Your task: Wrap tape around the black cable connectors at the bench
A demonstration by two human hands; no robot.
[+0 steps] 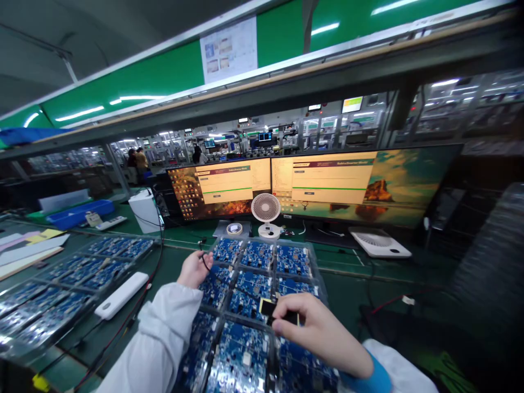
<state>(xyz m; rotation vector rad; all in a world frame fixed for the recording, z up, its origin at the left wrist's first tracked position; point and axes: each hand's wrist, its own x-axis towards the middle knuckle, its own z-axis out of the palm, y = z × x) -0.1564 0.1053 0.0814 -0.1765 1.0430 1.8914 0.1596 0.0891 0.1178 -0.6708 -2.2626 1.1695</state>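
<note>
- Black, small and half hidden under the fingertips, the connector [273, 310] is hard to make out; right hand [323, 333] pinches it over the tray of blue circuit boards [262, 273].
- Left hand [194, 269] loosely grips a thin black cable [203, 256] at the tray's left edge.

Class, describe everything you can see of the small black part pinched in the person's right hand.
The small black part is flat and dark with a pale yellowish face toward the camera. The right hand pinches it between thumb and fingertips, which cover its right end. It hangs just above the tray of blue circuit boards; finer detail is unclear.
</note>
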